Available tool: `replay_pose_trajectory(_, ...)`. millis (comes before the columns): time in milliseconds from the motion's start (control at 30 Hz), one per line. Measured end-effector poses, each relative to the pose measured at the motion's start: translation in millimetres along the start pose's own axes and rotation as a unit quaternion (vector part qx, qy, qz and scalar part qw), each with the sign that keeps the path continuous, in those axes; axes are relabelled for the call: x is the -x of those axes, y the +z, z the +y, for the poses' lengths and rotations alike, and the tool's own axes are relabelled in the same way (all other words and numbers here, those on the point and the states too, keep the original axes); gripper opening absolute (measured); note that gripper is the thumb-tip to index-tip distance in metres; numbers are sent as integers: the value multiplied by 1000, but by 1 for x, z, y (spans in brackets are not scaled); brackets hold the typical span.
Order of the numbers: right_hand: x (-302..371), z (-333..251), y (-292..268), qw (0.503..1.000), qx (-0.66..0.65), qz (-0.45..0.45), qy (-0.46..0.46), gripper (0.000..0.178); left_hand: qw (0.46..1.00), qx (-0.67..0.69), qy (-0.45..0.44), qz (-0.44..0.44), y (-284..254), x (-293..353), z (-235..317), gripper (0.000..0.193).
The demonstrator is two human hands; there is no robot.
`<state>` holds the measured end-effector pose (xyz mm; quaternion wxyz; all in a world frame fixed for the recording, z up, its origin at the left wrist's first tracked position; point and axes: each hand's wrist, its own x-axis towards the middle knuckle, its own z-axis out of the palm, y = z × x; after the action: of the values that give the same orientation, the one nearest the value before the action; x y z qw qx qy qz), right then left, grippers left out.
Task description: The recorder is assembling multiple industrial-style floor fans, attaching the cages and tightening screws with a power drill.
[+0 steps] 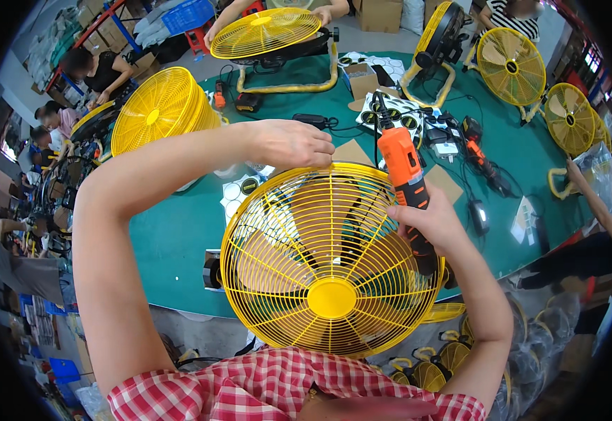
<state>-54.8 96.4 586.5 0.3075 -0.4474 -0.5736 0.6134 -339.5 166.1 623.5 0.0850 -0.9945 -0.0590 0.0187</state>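
Note:
A fan with a yellow wire guard (pixel 332 299) lies tilted in front of me, its blades showing through the wires. My left hand (pixel 293 143) reaches across to the guard's far rim, fingers curled together there. Whatever sits between those fingertips is hidden. In my right hand (pixel 429 219) is an orange and black electric screwdriver (pixel 402 160), held over the right side of the guard with its orange end pointing away from me. A dark cord runs up from that end.
Stacked yellow guards (pixel 155 116) stand at the left of the green table (pixel 179 259). Another fan (pixel 267 35), handled by a person, is at the far side. More fans (pixel 511 67) line the right. A second orange screwdriver (pixel 485 158), cords and sticker sheets (pixel 397 116) lie beyond my fan.

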Motion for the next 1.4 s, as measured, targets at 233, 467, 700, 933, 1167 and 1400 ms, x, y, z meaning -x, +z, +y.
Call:
replay_pose_trajectory(233, 0, -4, 1, 1000, 2, 9, 11, 39, 966, 120, -218, -67, 8, -10, 12, 15)
replay_pose_trajectory(467, 1, -4, 2, 1000, -8, 6, 11, 40, 818, 352, -443, -106, -1, -17, 9, 12)
replay_pose_trajectory(700, 1, -3, 0, 1000, -13, 2, 5, 40, 769, 414, -478, -97, 0, -14, 3, 15)
replay_pose_trajectory(933, 2, -2, -3, 1000, -20, 2, 12, 43, 955, 229, -191, 4, 5, 0, 4, 12)
replay_pose_trajectory(1167, 2, -3, -1, 1000, -21, 5, 14, 43, 984, 162, -74, 2, 8, 0, -9, 13)
replay_pose_trajectory(1400, 2, -5, 2, 1000, -15, 13, 21, 41, 986, 157, -7, -54, 1, -7, -20, 15)
